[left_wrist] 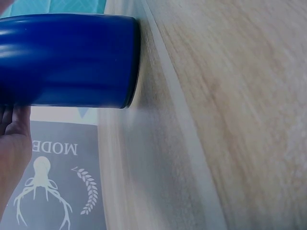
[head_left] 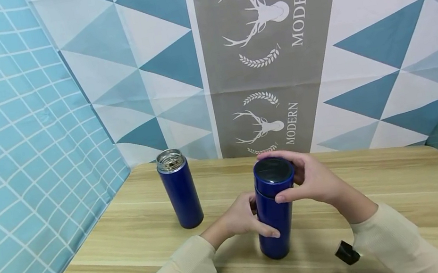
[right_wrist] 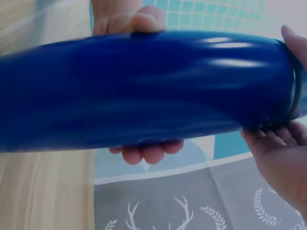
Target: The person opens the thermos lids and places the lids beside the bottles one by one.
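Note:
A blue thermos bottle with a dark-topped lid stands upright in front of me. My left hand grips its body from the left, thumb across the front. Around the lid curl the thumb and fingers of my right hand. A thin dark gap shows between lid and body in the head view. In the right wrist view the bottle spans the picture, with left-hand fingers under it. The bottle's lower end appears close over the table in the left wrist view.
A second blue bottle, lidless with a steel threaded mouth, stands at the left on the wooden table. Patterned cloth hangs behind the table's far edge, and blue checked cloth runs along the left.

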Demonstrator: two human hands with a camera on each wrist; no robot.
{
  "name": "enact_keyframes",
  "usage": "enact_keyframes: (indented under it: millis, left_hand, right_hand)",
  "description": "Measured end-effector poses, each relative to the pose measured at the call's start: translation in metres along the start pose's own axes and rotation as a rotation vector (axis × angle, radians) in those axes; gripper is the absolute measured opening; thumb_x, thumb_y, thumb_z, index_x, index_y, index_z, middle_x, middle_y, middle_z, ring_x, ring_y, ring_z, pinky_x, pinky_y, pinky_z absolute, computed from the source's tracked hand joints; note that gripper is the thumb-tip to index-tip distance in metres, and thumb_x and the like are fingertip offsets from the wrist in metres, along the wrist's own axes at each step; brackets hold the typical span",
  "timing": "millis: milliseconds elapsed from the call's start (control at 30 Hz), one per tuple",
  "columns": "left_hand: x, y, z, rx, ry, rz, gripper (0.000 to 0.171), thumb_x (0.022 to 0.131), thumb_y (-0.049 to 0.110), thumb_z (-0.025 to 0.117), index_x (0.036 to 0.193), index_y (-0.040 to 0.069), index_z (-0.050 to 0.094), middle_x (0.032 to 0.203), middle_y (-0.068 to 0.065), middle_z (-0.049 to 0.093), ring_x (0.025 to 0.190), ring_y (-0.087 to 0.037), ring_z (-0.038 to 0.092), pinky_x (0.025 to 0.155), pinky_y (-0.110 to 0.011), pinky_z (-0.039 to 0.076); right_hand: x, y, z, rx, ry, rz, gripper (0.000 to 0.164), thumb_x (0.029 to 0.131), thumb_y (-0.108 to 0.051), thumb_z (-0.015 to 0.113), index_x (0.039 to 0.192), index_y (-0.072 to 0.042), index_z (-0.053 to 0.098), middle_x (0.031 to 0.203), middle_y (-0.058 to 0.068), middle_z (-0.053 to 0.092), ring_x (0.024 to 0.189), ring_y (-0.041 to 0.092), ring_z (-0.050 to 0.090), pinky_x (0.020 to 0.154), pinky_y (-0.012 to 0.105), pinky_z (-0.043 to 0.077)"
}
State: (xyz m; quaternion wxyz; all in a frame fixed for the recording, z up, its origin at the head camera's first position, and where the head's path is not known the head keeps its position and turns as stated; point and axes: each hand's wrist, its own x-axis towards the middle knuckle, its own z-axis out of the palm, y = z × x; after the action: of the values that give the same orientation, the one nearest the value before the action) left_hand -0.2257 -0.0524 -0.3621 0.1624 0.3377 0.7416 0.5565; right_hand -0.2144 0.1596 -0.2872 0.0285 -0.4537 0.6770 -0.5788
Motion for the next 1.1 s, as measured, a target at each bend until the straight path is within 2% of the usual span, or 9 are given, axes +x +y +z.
enact_keyframes:
  millis: [200,333,633,800,900,1100]
  left_hand:
    - [0.000,0.000,0.001,-0.003,-0.001,0.002,0.061,0.064,0.000,0.082,0.121,0.002,0.059,0.116,-0.020,0.068,0.091,-0.002,0.066,0.088,-0.021,0.054]
    - [0.000,0.000,0.001,-0.006,-0.003,0.006,0.061,0.065,0.000,0.081,0.121,0.002,0.059,0.116,-0.020,0.068,0.091,-0.002,0.066,0.088,-0.021,0.054]
    - [0.000,-0.001,0.000,-0.018,-0.010,0.008,0.060,0.065,0.000,0.081,0.122,0.001,0.059,0.116,-0.021,0.068,0.091,-0.003,0.066,0.088,-0.022,0.054]
    - [-0.001,-0.001,-0.001,-0.019,-0.018,0.004,0.061,0.066,0.000,0.080,0.123,0.002,0.058,0.118,-0.020,0.068,0.092,-0.003,0.066,0.088,-0.022,0.054]
    - [-0.001,-0.001,-0.001,-0.018,-0.024,0.011,0.062,0.066,0.000,0.080,0.124,0.003,0.057,0.119,-0.020,0.067,0.093,-0.003,0.066,0.089,-0.022,0.053]
    - [0.000,-0.001,-0.001,-0.016,-0.033,0.021,0.063,0.067,0.000,0.079,0.125,0.002,0.056,0.120,-0.020,0.066,0.095,-0.003,0.065,0.090,-0.022,0.053]
  right_hand:
    - [0.003,0.004,-0.007,0.039,-0.069,-0.020,0.068,0.078,0.005,0.073,0.138,0.006,0.041,0.133,-0.002,0.058,0.116,0.019,0.061,0.094,0.028,0.054]
    - [0.006,0.006,-0.011,0.052,-0.107,-0.028,0.068,0.077,0.004,0.074,0.137,0.006,0.042,0.132,-0.001,0.059,0.113,0.017,0.062,0.092,0.030,0.056]
    - [0.011,0.009,-0.014,0.096,-0.172,-0.039,0.070,0.078,-0.002,0.076,0.138,0.005,0.042,0.132,0.001,0.059,0.117,0.016,0.061,0.094,0.032,0.055]
    - [0.013,0.010,-0.017,0.114,-0.205,-0.035,0.070,0.078,-0.003,0.077,0.138,0.003,0.042,0.134,0.009,0.058,0.120,0.019,0.060,0.095,0.034,0.055]
    - [0.014,0.011,-0.018,0.122,-0.229,-0.026,0.071,0.078,-0.003,0.077,0.138,0.006,0.040,0.135,0.014,0.057,0.121,0.020,0.060,0.095,0.035,0.055]
    - [0.017,0.009,-0.023,0.143,-0.284,-0.014,0.072,0.078,-0.003,0.076,0.138,0.008,0.038,0.135,0.012,0.057,0.122,0.021,0.058,0.097,0.037,0.054]
